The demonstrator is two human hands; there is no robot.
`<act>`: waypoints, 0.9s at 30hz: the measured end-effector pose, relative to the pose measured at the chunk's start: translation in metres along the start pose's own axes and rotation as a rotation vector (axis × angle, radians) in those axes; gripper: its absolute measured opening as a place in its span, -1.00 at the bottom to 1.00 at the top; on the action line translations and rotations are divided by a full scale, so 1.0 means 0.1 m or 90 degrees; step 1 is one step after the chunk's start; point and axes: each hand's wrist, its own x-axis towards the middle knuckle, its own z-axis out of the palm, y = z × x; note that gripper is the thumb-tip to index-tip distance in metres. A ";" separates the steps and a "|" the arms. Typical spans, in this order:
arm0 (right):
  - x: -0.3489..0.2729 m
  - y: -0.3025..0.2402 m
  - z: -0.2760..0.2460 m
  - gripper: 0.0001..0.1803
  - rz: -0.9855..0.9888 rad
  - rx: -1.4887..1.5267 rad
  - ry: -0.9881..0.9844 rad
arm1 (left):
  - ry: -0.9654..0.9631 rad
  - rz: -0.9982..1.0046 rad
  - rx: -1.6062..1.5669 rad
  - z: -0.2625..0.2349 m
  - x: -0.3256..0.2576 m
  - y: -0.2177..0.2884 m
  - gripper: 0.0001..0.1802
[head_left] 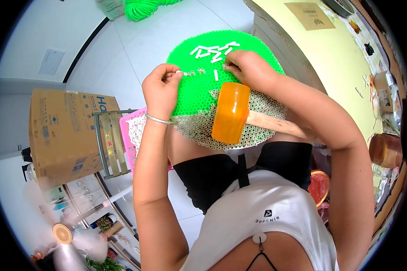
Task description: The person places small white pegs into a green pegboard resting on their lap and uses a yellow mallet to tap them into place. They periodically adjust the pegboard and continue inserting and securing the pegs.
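On my lap rests a round green mat [192,97] covered in small holes. Its near part is packed with upright short white tubes [194,128]. An orange-headed mallet [232,115] with a wooden handle lies across that part. My left hand [162,88], at the mat's left edge, pinches a small white tube [180,72]; a few more stand in a row beside it. At the far right of the mat, my right hand [248,67] has thumb and forefinger closed on another small white tube [225,66]. Loose white tubes [215,50] lie scattered on the far part.
A pink basket [124,144] of white pieces stands left of my legs, near a folding stool [113,142] and a large cardboard box [68,135]. A spinning fan [62,233] is lower left. A yellow-topped table [339,49] runs along the right. Green cord [142,9] lies beyond.
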 end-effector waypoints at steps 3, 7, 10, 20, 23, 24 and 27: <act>-0.04 -0.01 -0.01 -0.86 0.013 0.038 0.023 | 0.005 -0.014 -0.013 -0.04 -0.07 -0.11 -0.92; -0.07 -0.05 -0.07 -0.87 0.127 0.121 0.016 | 0.001 -0.025 -0.075 -0.04 -0.15 -0.16 -0.92; -0.10 -0.07 -0.15 -0.86 0.176 0.131 -0.019 | -0.011 -0.038 -0.068 -0.04 -0.18 -0.19 -0.91; -0.25 0.02 -0.08 -0.85 0.045 -0.029 0.032 | -0.002 -0.008 -0.084 0.08 -0.16 -0.17 -0.90; -0.20 -0.06 -0.15 -0.83 0.096 0.089 0.090 | -0.017 0.041 -0.024 0.15 -0.15 -0.15 -0.89; -0.16 -0.11 -0.19 -0.84 0.097 0.094 0.089 | -0.022 0.062 0.006 0.17 -0.16 -0.15 -0.89; -0.08 -0.22 -0.29 -0.87 0.099 0.122 0.111 | -0.057 0.129 0.105 0.26 -0.12 0.01 -0.89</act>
